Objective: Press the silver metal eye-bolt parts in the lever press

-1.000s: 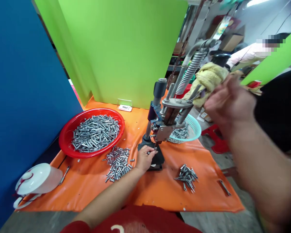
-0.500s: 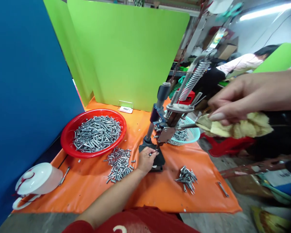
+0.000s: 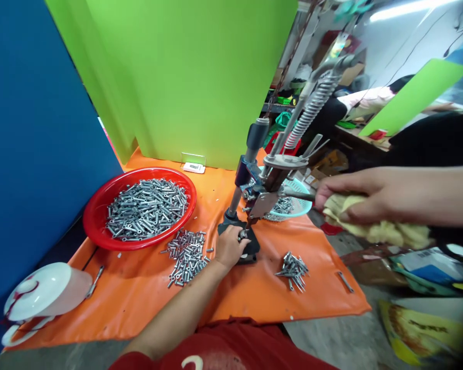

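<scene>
A hand-lever press (image 3: 275, 177) stands on the table, its dark base (image 3: 251, 253) under the tool. Over that base my left hand (image 3: 228, 246) is closed, with a small metal bolt part (image 3: 243, 235) between thumb and fingers, below the press tool; its exact shape is partly hidden. My right hand (image 3: 360, 198) wraps around the press lever (image 3: 303, 196), whose grip is covered by a yellowish cloth (image 3: 386, 231). A loose heap of eye bolts (image 3: 189, 259) lies left of my left hand, and a smaller pile (image 3: 294, 270) lies to the right of the base.
A red basin (image 3: 94, 221) full of eye bolts sits at the left. Behind the press is a light-blue basket (image 3: 303, 205) with metal parts. A white lidded mug (image 3: 48, 290), two wrenches (image 3: 95, 281) and green panels (image 3: 200, 77) surround the orange tabletop (image 3: 250, 298). Another person (image 3: 370, 97) bends over farther back.
My right hand has come down onto the cloth-covered lever and closed around it. My left hand stays at the press base with the small part. The view has shifted slightly.
</scene>
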`<action>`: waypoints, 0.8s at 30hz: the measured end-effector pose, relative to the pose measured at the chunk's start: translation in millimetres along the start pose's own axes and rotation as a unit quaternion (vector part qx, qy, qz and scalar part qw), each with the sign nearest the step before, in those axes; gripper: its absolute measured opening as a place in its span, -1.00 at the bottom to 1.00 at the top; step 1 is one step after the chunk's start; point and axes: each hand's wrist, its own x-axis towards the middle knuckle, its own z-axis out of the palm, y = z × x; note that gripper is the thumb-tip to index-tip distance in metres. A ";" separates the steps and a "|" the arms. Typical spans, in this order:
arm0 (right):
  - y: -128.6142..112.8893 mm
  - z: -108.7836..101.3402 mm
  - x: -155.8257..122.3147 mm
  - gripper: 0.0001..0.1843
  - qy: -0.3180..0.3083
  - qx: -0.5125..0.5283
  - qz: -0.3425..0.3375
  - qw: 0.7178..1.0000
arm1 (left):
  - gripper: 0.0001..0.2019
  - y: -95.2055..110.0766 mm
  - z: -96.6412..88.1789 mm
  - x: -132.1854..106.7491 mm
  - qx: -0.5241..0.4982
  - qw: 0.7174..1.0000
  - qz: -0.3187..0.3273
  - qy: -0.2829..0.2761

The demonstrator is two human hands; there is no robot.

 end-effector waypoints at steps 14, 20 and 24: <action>76.4 170.3 -62.7 -0.73 0.225 -0.086 -0.078 0.967 | -0.80 -1.5 5.2 1.0 0.035 0.999 -0.020 -0.022; 117.8 221.4 -33.1 -0.62 0.305 -0.033 -0.119 0.944 | -0.81 0.0 5.4 1.7 0.035 0.999 -0.021 -0.015; 104.2 207.3 -43.8 -0.56 0.267 0.002 -0.123 0.956 | -0.83 3.7 -0.1 5.0 -0.058 0.998 -0.006 -0.021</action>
